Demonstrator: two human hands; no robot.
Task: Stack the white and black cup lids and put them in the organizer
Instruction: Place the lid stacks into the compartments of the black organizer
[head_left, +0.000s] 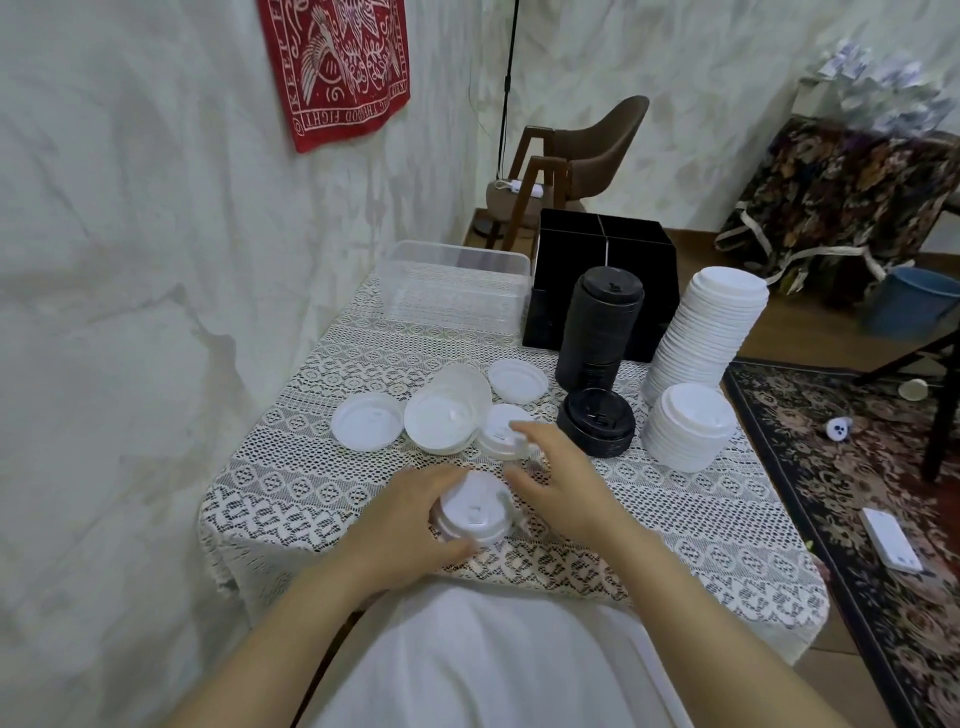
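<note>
Left grip (410, 514) is curled round a short white stack (472, 512) near the worktop's (675, 519) front edge. Right grip (561, 483) is spread, nothing plainly held. A loose lid (498, 434) lies just ahead under its forefinger, contact blurred. The organizer (639, 249) stands well beyond, interior hidden.

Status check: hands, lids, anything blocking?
Left hand grips small white lid stack. Right hand at loose white lid, grip blurred. Tall black stack and white stack stand before organizer.
</note>
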